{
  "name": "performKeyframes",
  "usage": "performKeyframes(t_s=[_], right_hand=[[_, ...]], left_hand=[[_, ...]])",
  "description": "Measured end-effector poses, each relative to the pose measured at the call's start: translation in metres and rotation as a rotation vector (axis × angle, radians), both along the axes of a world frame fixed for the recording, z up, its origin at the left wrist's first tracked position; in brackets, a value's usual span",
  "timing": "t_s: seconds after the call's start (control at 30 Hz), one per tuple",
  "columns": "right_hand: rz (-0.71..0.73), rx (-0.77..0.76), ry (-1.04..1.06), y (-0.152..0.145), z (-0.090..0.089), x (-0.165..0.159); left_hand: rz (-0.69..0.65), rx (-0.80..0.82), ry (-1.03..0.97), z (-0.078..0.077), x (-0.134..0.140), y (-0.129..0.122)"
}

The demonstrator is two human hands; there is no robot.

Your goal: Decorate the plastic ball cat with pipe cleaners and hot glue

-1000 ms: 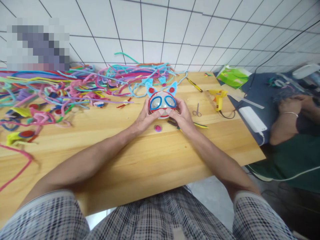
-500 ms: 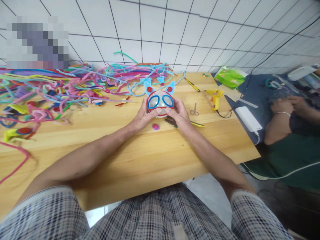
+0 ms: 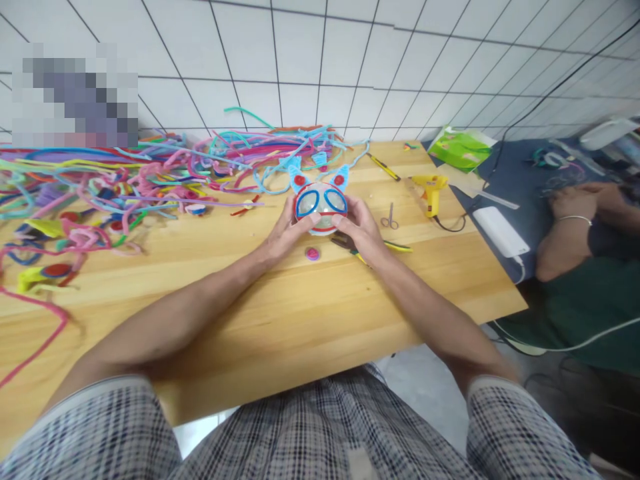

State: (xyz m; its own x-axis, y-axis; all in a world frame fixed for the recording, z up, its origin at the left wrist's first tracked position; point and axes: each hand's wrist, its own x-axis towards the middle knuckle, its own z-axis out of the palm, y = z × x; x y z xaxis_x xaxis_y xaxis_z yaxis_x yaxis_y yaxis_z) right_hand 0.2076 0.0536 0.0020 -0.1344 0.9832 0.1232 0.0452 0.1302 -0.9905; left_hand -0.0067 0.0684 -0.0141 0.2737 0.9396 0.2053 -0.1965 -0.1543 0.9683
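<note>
Between my two hands is a round, clear ball with a cat-like face point(image 3: 321, 200), trimmed in red and blue pipe cleaner. Two light-blue ears with red round centres stand on top of it. My left hand point(image 3: 293, 225) grips its left side, thumb across the lower front. On the other side my right hand point(image 3: 357, 223) holds it the same way; the fingers behind the ball are hidden. Just below lies a small pink and purple coil point(image 3: 313, 253). Pliers point(image 3: 345, 245) with yellow and black handles lie partly under my right hand.
Tangled pipe cleaners point(image 3: 165, 170) cover the table's left and back. To the right lie small scissors point(image 3: 390, 219), a yellow glue gun point(image 3: 431, 192), a utility knife point(image 3: 384, 167), a green packet point(image 3: 461, 148) and a white power bank point(image 3: 501, 231). A co-worker's arm point(image 3: 567, 233) rests at the neighbouring dark table.
The view has shifted slightly. Both hands keep the same hold on the cat-faced ball, which has hardly moved.
</note>
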Motion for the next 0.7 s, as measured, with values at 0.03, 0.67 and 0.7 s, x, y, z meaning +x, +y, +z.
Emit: performKeyframes(t_s=[0.03,0.67,0.7], right_hand=[[-0.001,-0.003,-0.004,0.000,0.000,0.000],[0.012,0.111,-0.590,0.010,0.042,0.056],[0.006,0.133,-0.733,0.006,0.044,0.064]], left_hand=[[-0.001,-0.006,0.000,-0.001,0.000,0.001],[0.181,0.003,0.057,0.005,-0.006,0.025],[0.194,-0.001,0.057,0.007,-0.007,0.025]])
